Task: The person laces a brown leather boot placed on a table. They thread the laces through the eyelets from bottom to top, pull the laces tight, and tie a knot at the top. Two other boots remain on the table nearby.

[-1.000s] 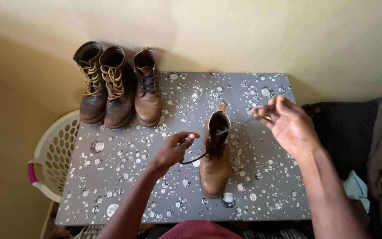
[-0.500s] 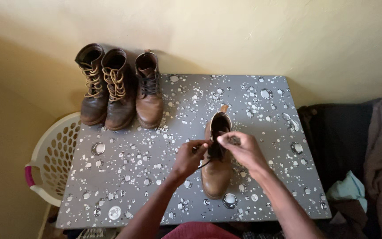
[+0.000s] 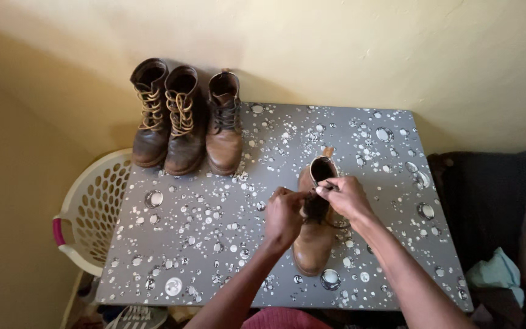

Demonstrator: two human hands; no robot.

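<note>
Boot leather, tan and worn, marks the single boot (image 3: pixel 313 244) standing upright near the front middle of the grey surface (image 3: pixel 214 244), toe toward the person and open top toward the wall. Both hands meet over its lacing. The left hand (image 3: pixel 284 216) comes in from the boot's left side with its fingers (image 3: pixel 281 196) curled almost closed, seemingly pinching a dark lace (image 3: pixel 315 207) at the upper eyelets. The right hand (image 3: pixel 345 198) lies across the boot's right side, its fingers (image 3: pixel 327 187) drawn together just below the boot's opening, nipping the lace there; how much lace each hand has hold of cannot be told, since the knuckles cover it. The two hands are almost touching above the tongue. The surface is patterned all over with white droplets and bubbles. At its far left corner, against the yellow wall (image 3: pixel 336 49), three more boots stand in a row, touching: two dark brown ones with tan laces (image 3: pixel 168 119) and one lighter brown with dark laces (image 3: pixel 224 125). Left of the surface and lower sits a cream laundry basket (image 3: pixel 89 213) with a pink handle. Dark cloth (image 3: pixel 488 195) is heaped to the right, with a pale blue piece (image 3: pixel 497 271) beside it
</note>
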